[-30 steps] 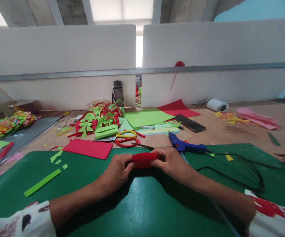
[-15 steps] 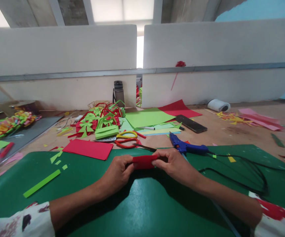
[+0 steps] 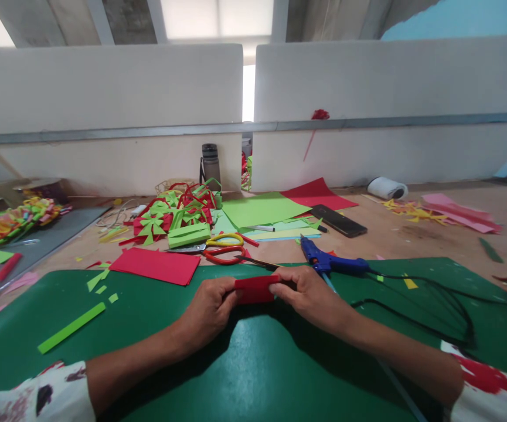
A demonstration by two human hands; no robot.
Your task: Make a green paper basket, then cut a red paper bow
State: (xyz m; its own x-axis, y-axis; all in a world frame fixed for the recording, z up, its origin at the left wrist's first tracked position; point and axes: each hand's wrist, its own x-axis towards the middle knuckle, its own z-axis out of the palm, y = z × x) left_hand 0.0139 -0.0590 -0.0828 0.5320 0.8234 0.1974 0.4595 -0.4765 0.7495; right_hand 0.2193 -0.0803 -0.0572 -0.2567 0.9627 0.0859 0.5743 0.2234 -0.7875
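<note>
Between my two hands is a small red piece of paper [image 3: 255, 290], held level above the green mat [image 3: 253, 369]. My left hand [image 3: 211, 305] pinches its left end, thumb at the front. At the right end, my right hand [image 3: 303, 293] grips it between thumb and fingers. Just beyond lie scissors [image 3: 223, 248] with yellow and red handles, and a dark slim tool [image 3: 259, 262] partly hidden behind my right hand. A blue glue gun [image 3: 334, 259] rests to the right of that hand. Red paper sheets [image 3: 159, 265] lie to the left.
A pile of green and red paper shapes [image 3: 174, 211] sits behind the scissors, near a dark bottle [image 3: 210, 164]. A phone [image 3: 339, 220] lies by green sheets [image 3: 262, 208]. The glue gun's black cable [image 3: 438, 287] loops across the right side. A green strip [image 3: 72, 328] lies left.
Both hands keep their grip on the red paper, which is almost where it was. The whole view has shifted very slightly.
</note>
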